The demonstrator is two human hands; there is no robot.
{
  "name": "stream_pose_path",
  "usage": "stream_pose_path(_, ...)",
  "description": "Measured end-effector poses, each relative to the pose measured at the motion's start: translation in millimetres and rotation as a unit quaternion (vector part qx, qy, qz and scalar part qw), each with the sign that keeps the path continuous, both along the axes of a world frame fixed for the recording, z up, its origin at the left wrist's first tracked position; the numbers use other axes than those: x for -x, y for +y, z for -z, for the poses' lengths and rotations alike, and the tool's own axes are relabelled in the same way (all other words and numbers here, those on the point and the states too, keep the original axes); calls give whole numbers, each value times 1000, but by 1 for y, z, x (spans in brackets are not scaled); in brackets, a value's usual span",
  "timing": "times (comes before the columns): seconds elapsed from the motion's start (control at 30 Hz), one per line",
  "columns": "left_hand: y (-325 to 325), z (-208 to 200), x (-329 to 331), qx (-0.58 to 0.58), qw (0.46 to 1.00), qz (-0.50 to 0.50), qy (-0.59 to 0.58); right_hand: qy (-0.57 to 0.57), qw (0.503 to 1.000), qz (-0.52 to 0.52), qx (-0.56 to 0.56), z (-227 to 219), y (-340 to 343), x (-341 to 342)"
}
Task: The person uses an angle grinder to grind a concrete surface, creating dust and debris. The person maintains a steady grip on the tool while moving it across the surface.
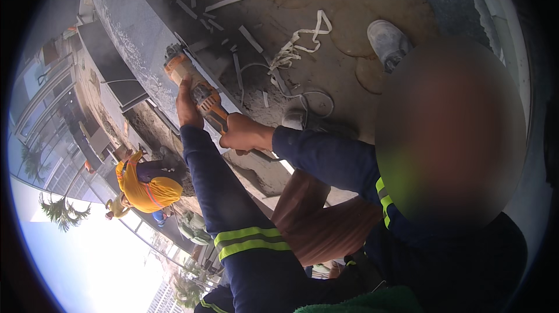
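Note:
An orange and black angle grinder (202, 93) rests its disc end on the edge of a long grey stone slab (125, 25), with dust rising around the cut. My left hand (186, 106) is wrapped around the grinder's front body. Gripping the rear handle behind it is my right hand (244, 132). Both arms wear dark blue sleeves with yellow reflective bands.
Stone offcuts (224, 3) and a white strap (303, 36) lie on the dusty ground, crossed by a thin cable (319, 99). Grey shoes (387, 39) stand to the right. Beyond the slab is a drop, where a person in a yellow hood (145, 189) works.

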State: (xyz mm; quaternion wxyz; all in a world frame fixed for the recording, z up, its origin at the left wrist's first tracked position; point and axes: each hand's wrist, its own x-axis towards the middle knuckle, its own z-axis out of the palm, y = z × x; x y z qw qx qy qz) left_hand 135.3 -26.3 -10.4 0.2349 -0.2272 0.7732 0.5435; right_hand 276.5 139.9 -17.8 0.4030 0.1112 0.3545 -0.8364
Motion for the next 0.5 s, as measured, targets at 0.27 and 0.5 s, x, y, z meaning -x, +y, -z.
stream_pose_path(0.27, 10, -2, -4, -33, 999, 3, -3, 0, 1000, -4, 2, 5, -1, -1)
stream_pose_path(0.5, 5, -3, -10, -42, 999, -15, -23, 3, 1000, -1, 17, -3, 8, -3)
